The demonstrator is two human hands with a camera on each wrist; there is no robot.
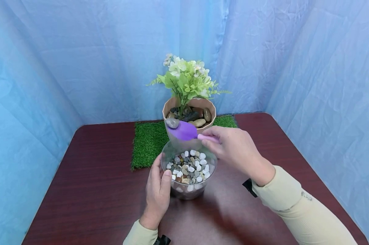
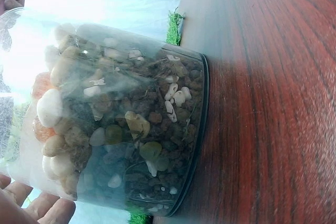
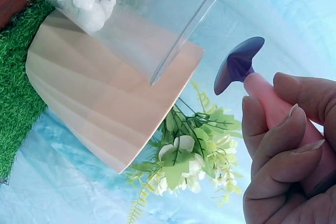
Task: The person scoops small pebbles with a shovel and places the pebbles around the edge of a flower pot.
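My right hand (image 1: 235,148) grips the pink handle (image 3: 270,100) of a small trowel with a purple blade (image 1: 184,131). A smooth grey stone (image 1: 172,123) lies at the blade's tip, overlapping the near rim of a tan faceted flower pot (image 1: 213,115) in the head view. My left hand (image 1: 158,190) holds the left side of a clear plastic pot (image 2: 113,174), its thumb near the rim. White and grey pebbles (image 1: 190,168) fill the lower part of the clear pot, with darker soil-like material seen through its wall (image 2: 152,129).
White flowers with green leaves (image 1: 187,76) rise from the tan pot, among larger brown stones (image 1: 199,122). The tan pot stands on a green turf mat (image 1: 146,146). The dark red wooden table (image 1: 101,183) is backed by blue curtains (image 1: 111,61).
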